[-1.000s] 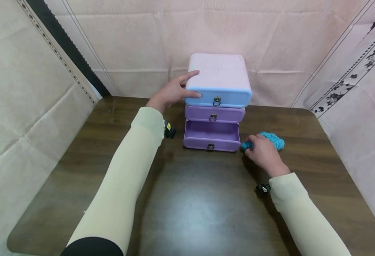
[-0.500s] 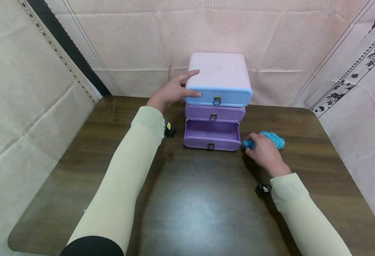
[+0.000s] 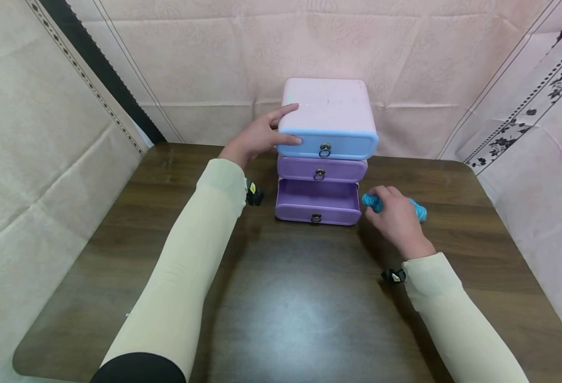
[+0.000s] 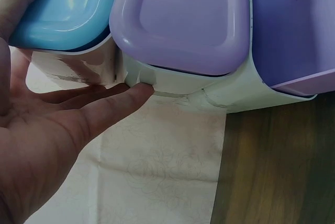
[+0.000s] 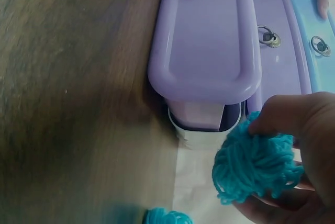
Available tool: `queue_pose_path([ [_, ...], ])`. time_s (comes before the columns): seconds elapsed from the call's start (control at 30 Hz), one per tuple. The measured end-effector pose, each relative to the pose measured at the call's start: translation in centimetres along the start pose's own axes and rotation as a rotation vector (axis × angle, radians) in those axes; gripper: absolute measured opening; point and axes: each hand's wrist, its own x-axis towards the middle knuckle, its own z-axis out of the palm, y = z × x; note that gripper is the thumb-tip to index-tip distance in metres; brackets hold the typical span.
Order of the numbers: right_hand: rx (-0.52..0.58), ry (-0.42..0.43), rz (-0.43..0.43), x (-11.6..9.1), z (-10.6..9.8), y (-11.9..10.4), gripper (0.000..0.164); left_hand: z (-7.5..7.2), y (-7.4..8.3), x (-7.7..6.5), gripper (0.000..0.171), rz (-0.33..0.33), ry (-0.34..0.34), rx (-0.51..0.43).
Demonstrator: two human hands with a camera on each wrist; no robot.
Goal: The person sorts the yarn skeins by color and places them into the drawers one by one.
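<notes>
In the head view a small chest of drawers stands at the back of the table, with a pale pink top and a blue top drawer. My left hand rests on its left side, thumb across the blue front and straight fingers along the top and side. The purple bottom drawer is pulled out and nothing shows inside it. My right hand grips a ball of teal yarn between thumb and fingers, just right of that drawer. Another bundle of teal yarn lies on the table beyond.
The purple middle drawer is out less far than the bottom one. Metal ring pulls hang on the drawer fronts. A pale cloth hangs close behind the brown wooden table, and more cloth hangs along both sides.
My right hand has risen a little with the ball of yarn, which now shows apart from the other bundle. The left hand and the drawers have stayed as they were.
</notes>
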Motion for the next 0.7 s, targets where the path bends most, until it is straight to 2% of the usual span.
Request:
queue_pose_path([
  [0.33,0.023,0.088,-0.048,0.4,0.0,-0.7,0.035,0.0,0.1,-0.2,0.087,0.007,-0.004,0.006],
  [0.7,0.057,0.111,-0.076,0.8,0.5,-1.4,0.035,0.1,0.2,-0.3,0.087,0.005,-0.006,0.003],
])
